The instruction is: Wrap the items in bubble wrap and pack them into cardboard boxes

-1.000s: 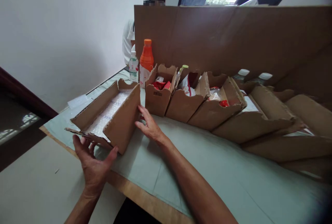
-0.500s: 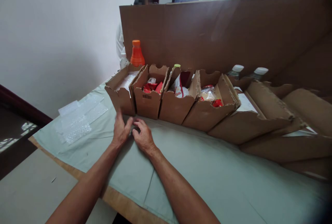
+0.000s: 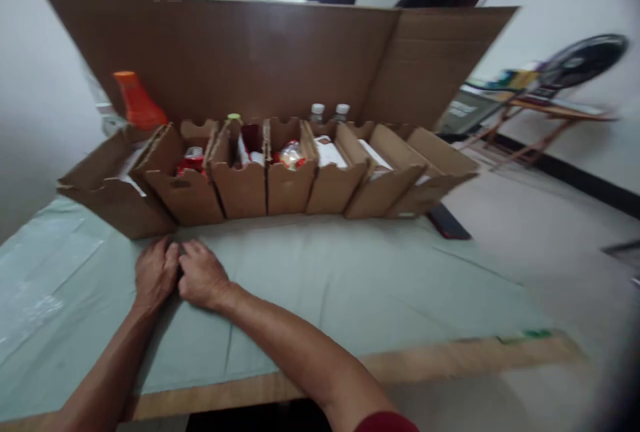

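My left hand (image 3: 156, 273) rests on the pale green cloth (image 3: 280, 285) just in front of the leftmost cardboard box (image 3: 113, 209). Its fingers are bent and close together, with the tips towards the base of that box. Beside it, my right hand (image 3: 203, 275) is curled, thumb and fingertips turned towards the left hand and nearly touching it. Whatever lies between or under the fingers is hidden. White sheets show inside the leftmost box, and red packets (image 3: 191, 164) are in the second box (image 3: 185, 199).
Several more open cardboard boxes (image 3: 291, 189) run rightwards before a tall cardboard panel (image 3: 240, 52). Behind them stand an orange bottle (image 3: 140, 102) and white-capped bottles (image 3: 317, 112). Clear plastic sleeves (image 3: 35, 285) lie left. A dark phone-like slab (image 3: 449, 221) is at right.
The view has swung right, bringing the row's right end, a fan and the floor into sight. My left hand's fingers, stretched before, are now bent. Both hands stay near the leftmost box.
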Tool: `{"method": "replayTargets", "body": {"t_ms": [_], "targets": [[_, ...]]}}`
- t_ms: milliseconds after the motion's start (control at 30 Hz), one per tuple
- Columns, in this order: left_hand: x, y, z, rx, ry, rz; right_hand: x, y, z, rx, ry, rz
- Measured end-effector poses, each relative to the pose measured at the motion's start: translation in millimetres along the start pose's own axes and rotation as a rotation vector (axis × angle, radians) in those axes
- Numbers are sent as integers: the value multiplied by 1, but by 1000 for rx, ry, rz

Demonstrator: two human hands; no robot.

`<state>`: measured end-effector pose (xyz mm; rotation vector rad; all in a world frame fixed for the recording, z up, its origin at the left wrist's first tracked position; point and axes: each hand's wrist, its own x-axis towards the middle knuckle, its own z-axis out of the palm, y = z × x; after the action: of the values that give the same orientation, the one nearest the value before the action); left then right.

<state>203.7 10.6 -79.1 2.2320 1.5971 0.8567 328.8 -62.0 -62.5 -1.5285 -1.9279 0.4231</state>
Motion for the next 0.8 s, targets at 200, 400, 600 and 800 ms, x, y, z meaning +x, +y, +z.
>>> {"method": "replayTargets", "body": {"t_ms": [200, 400, 600, 800], "targets": [[-47, -4, 1, 63, -83, 197, -111, -28, -7, -341, 38, -243], [-106, 20, 6, 3, -94, 212, -233, -9, -68, -150, -255, -455], [-108, 101, 26, -148, -130, 266, -295, 44, -260, 89, 116, 100], [-90, 210, 100, -320, -157, 564, -235, 99, -450, -447, 490, 414]]}}
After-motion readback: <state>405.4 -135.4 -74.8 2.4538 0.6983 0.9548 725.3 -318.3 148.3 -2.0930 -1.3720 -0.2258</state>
